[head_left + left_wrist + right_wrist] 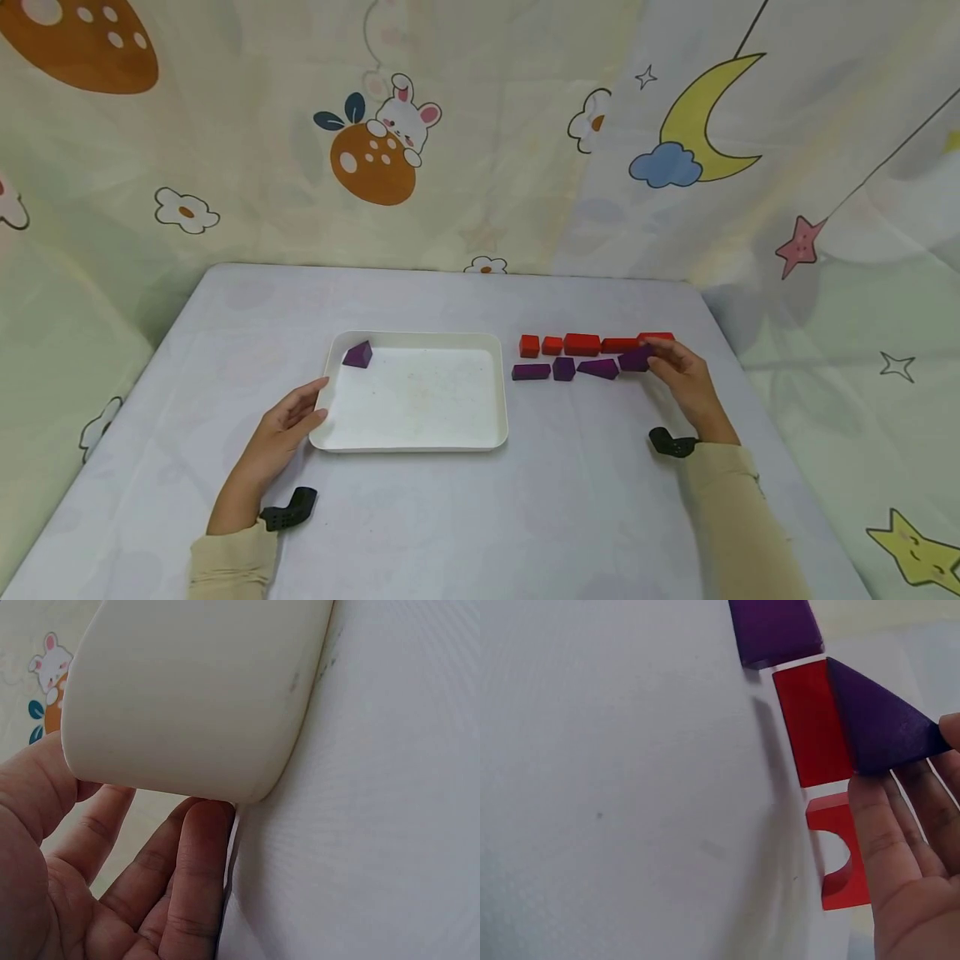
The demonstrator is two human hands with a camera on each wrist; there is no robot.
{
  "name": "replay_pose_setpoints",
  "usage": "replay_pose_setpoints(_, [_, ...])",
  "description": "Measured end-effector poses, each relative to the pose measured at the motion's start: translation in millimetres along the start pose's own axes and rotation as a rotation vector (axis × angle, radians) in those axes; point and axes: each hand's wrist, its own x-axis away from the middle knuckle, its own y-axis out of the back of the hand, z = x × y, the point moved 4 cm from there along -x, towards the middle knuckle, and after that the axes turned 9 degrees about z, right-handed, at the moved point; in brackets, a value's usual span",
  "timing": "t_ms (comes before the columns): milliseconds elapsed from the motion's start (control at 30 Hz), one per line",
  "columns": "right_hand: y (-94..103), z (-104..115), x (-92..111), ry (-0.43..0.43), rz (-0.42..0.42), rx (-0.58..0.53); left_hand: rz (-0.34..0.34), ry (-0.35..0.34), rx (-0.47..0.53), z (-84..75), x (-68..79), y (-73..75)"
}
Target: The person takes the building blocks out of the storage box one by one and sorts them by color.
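Note:
In the head view, a white tray (420,400) lies on the table, a purple block (357,355) in its far left corner. My left hand (281,429) grips the tray's left edge; the left wrist view shows fingers (199,877) against its outer wall (187,712). Off to the right, my right hand (688,379) pinches a purple triangular block (885,724) at the right end of a purple row. Beside that block, the right wrist view shows a red rectangular block (810,724) and a red arch block (844,889).
Several red blocks (582,344) form a row behind the purple ones, such as the purple bar (531,372). A patterned cloth (487,167) hangs behind the white-covered table (450,517). Each wrist carries a black device (291,509).

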Motion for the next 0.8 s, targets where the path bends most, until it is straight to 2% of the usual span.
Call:
replay_pose_setpoints(233, [1.6, -12.4, -0.4, -0.169, -0.022, 0.165, -0.006, -0.001, -0.009, 1.2, 0.2, 0.4])
replay_pose_setpoints(300, [1.5, -14.4, -0.4, -0.198, -0.022, 0.18, -0.008, -0.002, -0.01, 1.3, 0.3, 0.3])
replay_pose_setpoints(533, [5.0, -7.3, 0.2, -0.174, -0.054, 0.231, -0.005, -0.007, -0.007, 1.2, 0.4, 0.5])
replay_pose_setpoints(800, [-1.3, 24.7, -4.6, -0.156, -0.076, 0.37, -0.001, -0.006, 0.0, 1.7, -0.2, 0.0])
